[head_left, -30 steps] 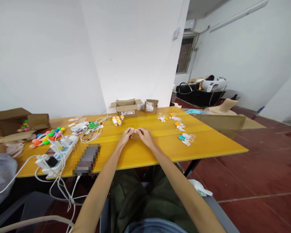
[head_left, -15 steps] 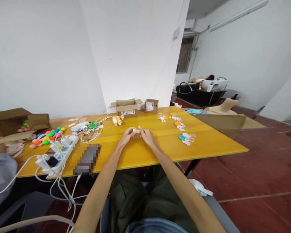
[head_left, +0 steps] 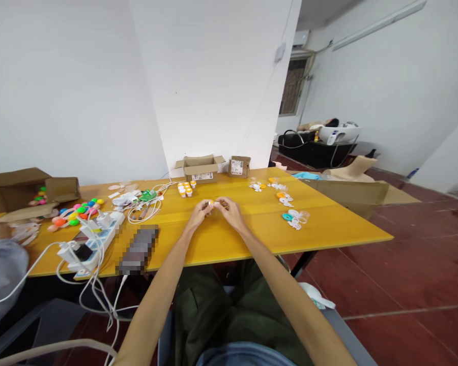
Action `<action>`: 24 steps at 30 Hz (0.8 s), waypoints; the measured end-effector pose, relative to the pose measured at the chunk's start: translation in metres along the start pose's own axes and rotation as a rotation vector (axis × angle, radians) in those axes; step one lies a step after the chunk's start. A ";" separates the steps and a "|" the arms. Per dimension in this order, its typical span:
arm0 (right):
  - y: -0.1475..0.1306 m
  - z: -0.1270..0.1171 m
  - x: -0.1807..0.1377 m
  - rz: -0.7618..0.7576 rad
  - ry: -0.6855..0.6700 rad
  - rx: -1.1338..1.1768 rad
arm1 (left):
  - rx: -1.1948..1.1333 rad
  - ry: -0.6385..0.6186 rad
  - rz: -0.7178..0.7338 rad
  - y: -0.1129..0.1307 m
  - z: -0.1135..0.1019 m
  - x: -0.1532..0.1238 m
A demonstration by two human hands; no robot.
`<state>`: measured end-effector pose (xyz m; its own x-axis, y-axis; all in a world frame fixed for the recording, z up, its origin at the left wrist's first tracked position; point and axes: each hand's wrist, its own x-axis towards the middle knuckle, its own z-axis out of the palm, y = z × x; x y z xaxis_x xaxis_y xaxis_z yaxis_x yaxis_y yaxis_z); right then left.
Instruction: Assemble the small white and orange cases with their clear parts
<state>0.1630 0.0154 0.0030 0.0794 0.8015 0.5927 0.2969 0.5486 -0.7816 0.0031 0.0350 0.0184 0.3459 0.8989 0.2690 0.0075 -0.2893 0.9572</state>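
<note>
The left hand (head_left: 201, 212) and right hand (head_left: 229, 211) are pinching one small white-and-orange piece (head_left: 212, 204) in a narrow fingertip grip over the surface (head_left: 221, 246). Fingers are covering most of it, so I cannot tell its long axis or direction. Beyond, orange-topped white containers (head_left: 185, 189) are clustering; rightward, four part groups (head_left: 294, 219) are lying.

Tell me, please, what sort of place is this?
Probably an indoor workroom, perhaps improvised: small plastic parts lie in groups on a yellow table, near an open cardboard box and a power strip with several plugs.
</note>
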 end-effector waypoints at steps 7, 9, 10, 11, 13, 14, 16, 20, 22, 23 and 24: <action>0.003 0.001 0.001 0.056 -0.006 0.021 | -0.012 0.016 -0.005 0.005 0.002 -0.004; 0.002 0.001 0.000 0.086 0.001 0.004 | -0.008 0.007 0.004 0.006 0.002 -0.005; 0.001 0.001 0.000 0.100 0.004 -0.001 | -0.006 0.004 0.009 0.007 0.002 -0.005; 0.000 0.001 0.000 0.111 0.008 -0.003 | -0.003 0.003 0.012 0.007 0.003 -0.005; -0.002 0.000 -0.001 0.124 0.013 -0.007 | 0.001 0.002 0.014 0.006 0.002 -0.004; -0.003 0.000 -0.001 0.127 0.014 -0.011 | -0.001 0.002 0.015 0.006 0.002 -0.004; -0.004 0.000 -0.002 0.125 0.014 -0.019 | -0.007 -0.004 0.017 0.006 0.002 -0.004; -0.005 0.000 -0.002 0.074 0.008 -0.005 | -0.030 -0.022 0.023 0.007 0.001 -0.004; -0.006 0.001 -0.002 0.016 0.007 0.017 | -0.044 -0.030 0.015 0.009 0.001 -0.004; -0.005 0.001 -0.002 -0.015 0.005 0.027 | -0.052 -0.031 0.007 0.009 0.001 -0.005; -0.005 0.001 -0.002 -0.044 0.000 0.034 | -0.059 -0.031 -0.003 0.010 0.001 -0.005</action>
<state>0.1603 0.0117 0.0059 0.0669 0.7766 0.6264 0.2673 0.5909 -0.7612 0.0024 0.0275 0.0267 0.3751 0.8887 0.2636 -0.0467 -0.2659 0.9629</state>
